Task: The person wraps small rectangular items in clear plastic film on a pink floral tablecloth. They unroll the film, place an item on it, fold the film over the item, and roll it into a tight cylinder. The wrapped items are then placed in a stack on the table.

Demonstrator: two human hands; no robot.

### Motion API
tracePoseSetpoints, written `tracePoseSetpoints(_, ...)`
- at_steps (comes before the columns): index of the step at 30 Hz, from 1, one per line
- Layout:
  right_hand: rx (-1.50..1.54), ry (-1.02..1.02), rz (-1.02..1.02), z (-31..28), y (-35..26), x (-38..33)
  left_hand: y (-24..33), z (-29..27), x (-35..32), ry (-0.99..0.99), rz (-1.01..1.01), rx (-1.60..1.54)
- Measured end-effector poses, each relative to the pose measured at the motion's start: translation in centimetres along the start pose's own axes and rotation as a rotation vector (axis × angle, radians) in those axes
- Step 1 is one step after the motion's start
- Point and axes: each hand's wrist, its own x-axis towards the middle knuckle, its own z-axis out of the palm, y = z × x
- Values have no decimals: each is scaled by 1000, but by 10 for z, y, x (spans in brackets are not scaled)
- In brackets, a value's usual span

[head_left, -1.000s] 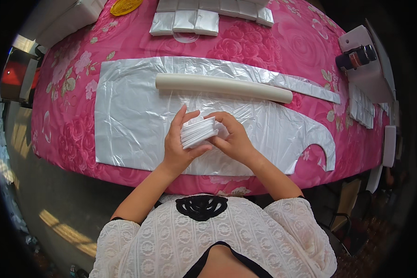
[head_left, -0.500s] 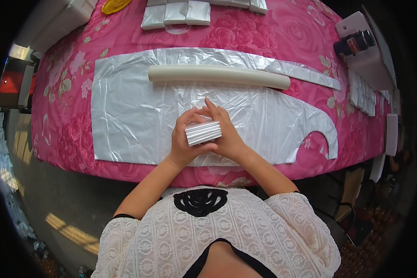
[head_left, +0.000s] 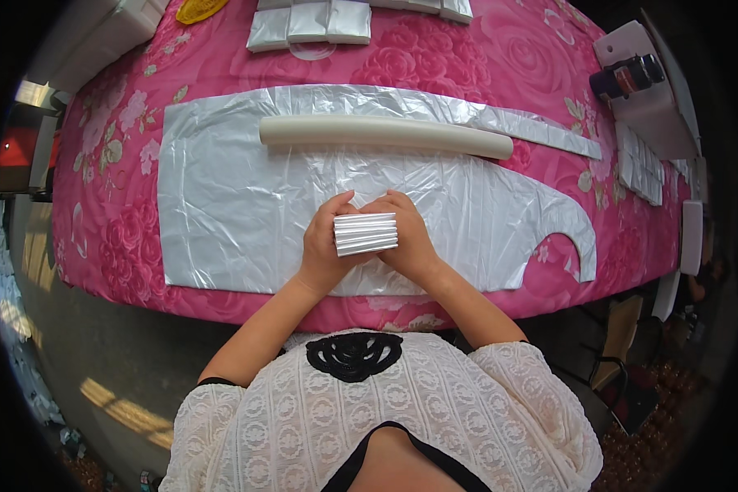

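Between my two hands is a stack of folded white plastic sheets (head_left: 366,234), its layered edges facing me. My left hand (head_left: 320,246) is closed around the left end of it. My right hand (head_left: 415,244) grips the right end, with its fingers curled behind the stack. Under my hands, a large white plastic apron (head_left: 221,205) lies flat and lightly creased, its curved cutout at the right. Across the upper part of the apron rests a long cream tube (head_left: 385,135).
A pink floral cloth (head_left: 119,238) covers the table. Several folded white packets (head_left: 328,23) lie at the far side, and more packets (head_left: 640,168) sit at the right. A dark cylindrical object (head_left: 627,76) is by a white box (head_left: 664,102). A yellow item (head_left: 198,10) lies far left.
The stack has turned from a tilt to nearly level and shifted slightly right. My right fingers, raised and spread before, have drawn in around it.
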Motion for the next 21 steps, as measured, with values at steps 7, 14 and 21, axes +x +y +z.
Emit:
tracePoseSetpoints(7,404,31,367,-53,-15,34,-2,-4,0,32,-52,-114)
tracePoseSetpoints(14,425,-82,540,-132,51,171,2,-5,3,14,-44,-99)
tracePoseSetpoints(21,307,-290,767,-130,119,252,1,-7,-1,11,-67,-93)
